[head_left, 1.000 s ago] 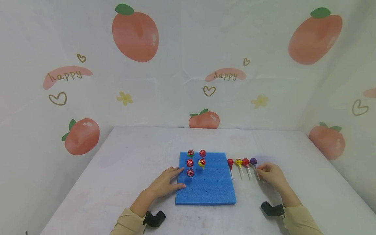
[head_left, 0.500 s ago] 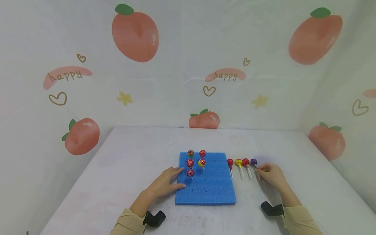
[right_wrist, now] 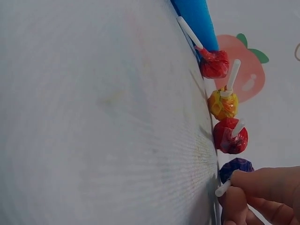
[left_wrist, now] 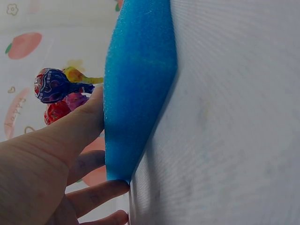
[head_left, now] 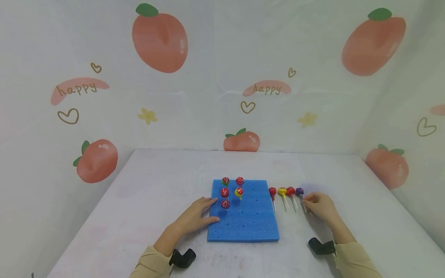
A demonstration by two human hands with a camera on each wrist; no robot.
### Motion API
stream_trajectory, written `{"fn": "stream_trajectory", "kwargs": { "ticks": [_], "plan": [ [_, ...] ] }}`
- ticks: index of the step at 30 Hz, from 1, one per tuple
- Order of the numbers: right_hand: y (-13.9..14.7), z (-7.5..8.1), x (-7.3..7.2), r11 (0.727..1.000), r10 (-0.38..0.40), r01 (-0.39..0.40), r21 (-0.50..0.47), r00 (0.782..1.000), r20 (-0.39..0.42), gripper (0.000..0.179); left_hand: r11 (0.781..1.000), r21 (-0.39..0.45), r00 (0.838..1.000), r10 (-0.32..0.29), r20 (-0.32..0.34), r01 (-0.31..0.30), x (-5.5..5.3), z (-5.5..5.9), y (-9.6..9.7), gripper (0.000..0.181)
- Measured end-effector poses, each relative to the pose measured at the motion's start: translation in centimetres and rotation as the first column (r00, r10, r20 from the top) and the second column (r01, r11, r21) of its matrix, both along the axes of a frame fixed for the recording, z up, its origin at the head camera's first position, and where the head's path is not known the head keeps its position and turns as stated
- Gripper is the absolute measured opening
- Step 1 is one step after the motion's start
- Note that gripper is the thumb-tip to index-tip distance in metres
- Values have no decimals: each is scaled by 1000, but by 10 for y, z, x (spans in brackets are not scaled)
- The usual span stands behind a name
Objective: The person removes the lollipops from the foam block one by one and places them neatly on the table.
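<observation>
A blue foam block (head_left: 250, 227) lies flat on the table, with several wrapped lollipops (head_left: 225, 192) standing in its left half and small holes showing across its top. My left hand (head_left: 196, 217) rests at its left edge, fingers spread and the thumb on the foam. To the right of the block, my right hand (head_left: 321, 206) pinches the white stick of a purple lollipop (head_left: 299, 191) between thumb and forefinger. In the right wrist view the stick end shows past the fingertips, and the purple wrapper (right_wrist: 236, 165) is partly behind the fingers.
Between the block and my right hand lie a red lollipop (head_left: 272, 191), a yellow lollipop (head_left: 282, 191) and another red lollipop (head_left: 291, 191) in a row, sticks toward me. A white table (head_left: 156, 170) runs back to a printed cloth wall (head_left: 194, 116).
The purple lollipop's head shifts very slightly in my right hand's pinch. My left hand stays in place on the foam block.
</observation>
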State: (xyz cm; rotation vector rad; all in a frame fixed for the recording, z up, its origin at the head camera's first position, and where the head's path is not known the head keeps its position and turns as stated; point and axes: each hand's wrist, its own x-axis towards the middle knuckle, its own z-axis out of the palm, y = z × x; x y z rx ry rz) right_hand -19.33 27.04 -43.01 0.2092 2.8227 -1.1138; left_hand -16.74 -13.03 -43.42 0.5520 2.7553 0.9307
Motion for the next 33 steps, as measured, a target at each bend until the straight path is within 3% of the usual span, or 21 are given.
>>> {"fn": "stream_trajectory", "kwargs": {
  "ticks": [18, 33],
  "plan": [
    [0, -2, -1, 999, 40, -39, 23, 999, -33, 21, 1000, -11, 1000, -4, 1, 4, -2, -3, -1, 68],
    [-1, 1, 0, 1000, 9, -9, 4, 1000, 0, 26, 1000, 2, 1000, 2, 1, -2, 1, 1, 1, 67]
  ]
}}
